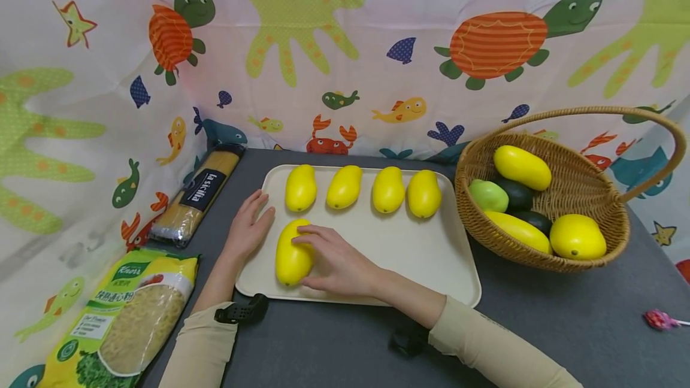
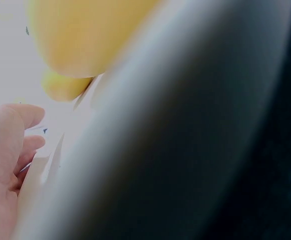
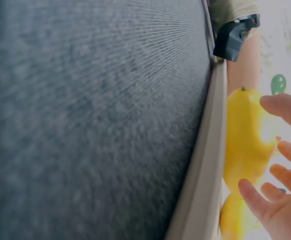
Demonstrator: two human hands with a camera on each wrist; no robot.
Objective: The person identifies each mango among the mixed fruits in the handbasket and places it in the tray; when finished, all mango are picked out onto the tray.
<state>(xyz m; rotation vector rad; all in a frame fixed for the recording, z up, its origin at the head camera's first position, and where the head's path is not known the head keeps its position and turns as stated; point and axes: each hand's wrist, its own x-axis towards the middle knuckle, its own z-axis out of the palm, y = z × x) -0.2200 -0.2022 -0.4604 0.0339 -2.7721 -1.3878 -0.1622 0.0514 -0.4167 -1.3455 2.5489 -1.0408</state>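
Note:
A yellow mango (image 1: 293,253) lies lengthwise on the front left part of the cream tray (image 1: 415,256). My right hand (image 1: 339,259) is at its right side, fingers spread. Its fingertips overlap the mango's upper part and the thumb is near its lower end. From the right wrist view, the thumb and forefinger of the right hand (image 3: 285,175) stand wide apart beside the mango (image 3: 245,140). My left hand (image 1: 250,226) rests at the tray's left rim with its fingers extended. Several more mangoes (image 1: 388,190) form a row along the tray's far side.
A wicker basket (image 1: 544,259) with a tall handle holds yellow, green and dark produce, right of the tray. Left of it lie a pasta pack (image 1: 199,196) and a yellow Knorr bag (image 1: 129,316). A wrapped lollipop (image 1: 660,319) is far right. Patterned cloth hangs behind.

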